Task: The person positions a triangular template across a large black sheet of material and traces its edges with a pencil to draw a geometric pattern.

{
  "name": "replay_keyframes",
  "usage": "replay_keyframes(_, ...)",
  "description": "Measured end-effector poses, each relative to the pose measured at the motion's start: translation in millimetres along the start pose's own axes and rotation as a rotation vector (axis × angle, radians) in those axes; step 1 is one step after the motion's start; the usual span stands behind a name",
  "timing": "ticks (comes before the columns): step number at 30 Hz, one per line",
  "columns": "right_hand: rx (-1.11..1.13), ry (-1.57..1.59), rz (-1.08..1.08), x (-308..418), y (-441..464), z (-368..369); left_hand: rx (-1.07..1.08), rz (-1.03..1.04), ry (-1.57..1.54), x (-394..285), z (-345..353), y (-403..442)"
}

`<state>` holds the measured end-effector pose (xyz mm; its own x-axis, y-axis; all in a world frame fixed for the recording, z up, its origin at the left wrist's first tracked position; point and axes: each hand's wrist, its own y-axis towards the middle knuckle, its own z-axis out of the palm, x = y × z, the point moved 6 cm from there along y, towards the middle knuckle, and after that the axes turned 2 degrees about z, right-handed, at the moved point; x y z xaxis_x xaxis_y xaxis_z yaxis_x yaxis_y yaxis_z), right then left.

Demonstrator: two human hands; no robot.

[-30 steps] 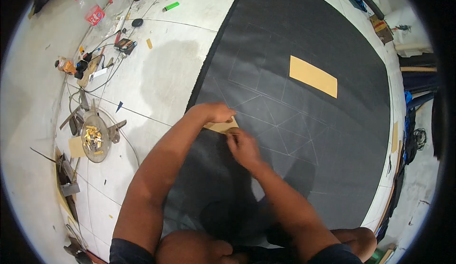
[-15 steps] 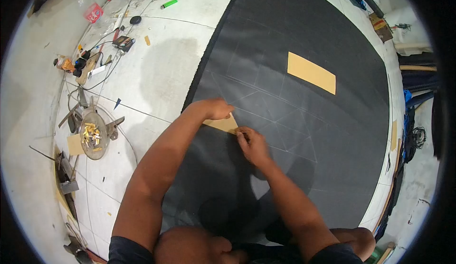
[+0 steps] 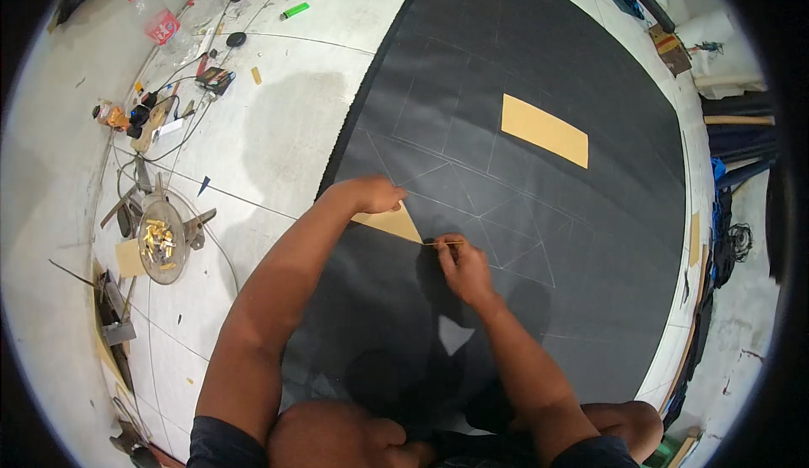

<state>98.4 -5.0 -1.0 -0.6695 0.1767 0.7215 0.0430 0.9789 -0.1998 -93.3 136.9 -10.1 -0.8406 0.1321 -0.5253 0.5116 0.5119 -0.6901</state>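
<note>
White floor tiles (image 3: 337,13) fill the left side of your scene, carrying a clear bottle (image 3: 164,28) with a red label on the far left, a green lighter (image 3: 294,11) and, nearer you, a round dish (image 3: 164,276) of small yellow and white bits. Next to the right, a broad dark sheet (image 3: 615,240) covers the floor, marked with pale straight lines that cross into triangles and boxes. On its left part your left hand (image 3: 364,193) bears down on a tan card (image 3: 389,222); whether those fingers are curled or straight, you cannot tell from here. The card's left end is hidden by your hand and forearm, while the visible part slants right and toward you, narrowing to a point. Just beyond that point comes your right hand (image 3: 468,272), its fingers pinched closed on a thin stick (image 3: 452,242). The stick lies roughly crosswise, its left end at the card's tip, so your right hand is the nearer one to that corner. Farther off and to the right, a second tan piece (image 3: 545,131) rests flat on the sheet, well apart from both hands. Dark rolls (image 3: 740,135) line the right edge of the room.
</note>
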Motion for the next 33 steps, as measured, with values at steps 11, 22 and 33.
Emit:
replay_keyframes(11,0.022,0.114,-0.271,84.0,44.4,94.9,0.086,-0.131,-0.201,8.6,1.1,6.1)
replay_keyframes(22,0.076,0.144,-0.126,86.5,53.5,109.4,0.047,-0.090,-0.241,15.0,5.3,11.6)
replay_keyframes(33,-0.160,0.429,0.114,-33.0,-41.3,2.7,-0.578,0.275,0.226,23.5,54.8,-41.0)
